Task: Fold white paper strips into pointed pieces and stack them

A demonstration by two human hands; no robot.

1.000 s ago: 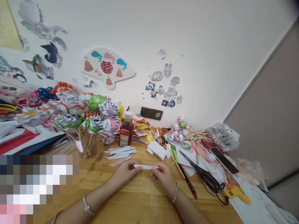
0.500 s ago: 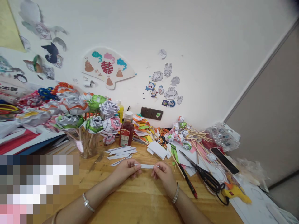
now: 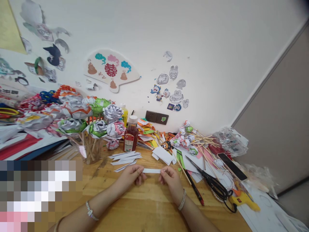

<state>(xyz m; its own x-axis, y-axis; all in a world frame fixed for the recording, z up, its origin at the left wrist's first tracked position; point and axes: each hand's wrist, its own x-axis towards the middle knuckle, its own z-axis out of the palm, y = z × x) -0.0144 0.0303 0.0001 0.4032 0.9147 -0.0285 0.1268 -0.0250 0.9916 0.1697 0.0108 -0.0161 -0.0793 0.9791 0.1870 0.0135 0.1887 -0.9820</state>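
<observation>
A narrow white paper strip (image 3: 152, 170) is stretched between my two hands just above the wooden table (image 3: 147, 209). My left hand (image 3: 130, 176) pinches its left end and my right hand (image 3: 170, 178) pinches its right end, fingers closed on both. Each wrist wears a bracelet. Several more white strips (image 3: 124, 158) lie on the table just beyond my hands.
A jar of paper flowers on sticks (image 3: 93, 129) stands at the left, with a red-filled bottle (image 3: 130, 134) beside it. Black scissors (image 3: 212, 183), a red pen (image 3: 194, 190), a yellow glue gun (image 3: 242, 198), a phone (image 3: 231, 166) and skewered paper balls (image 3: 190, 138) crowd the right.
Both hands have shifted slightly to the right and up with the strip held between them; the rest is as before.
</observation>
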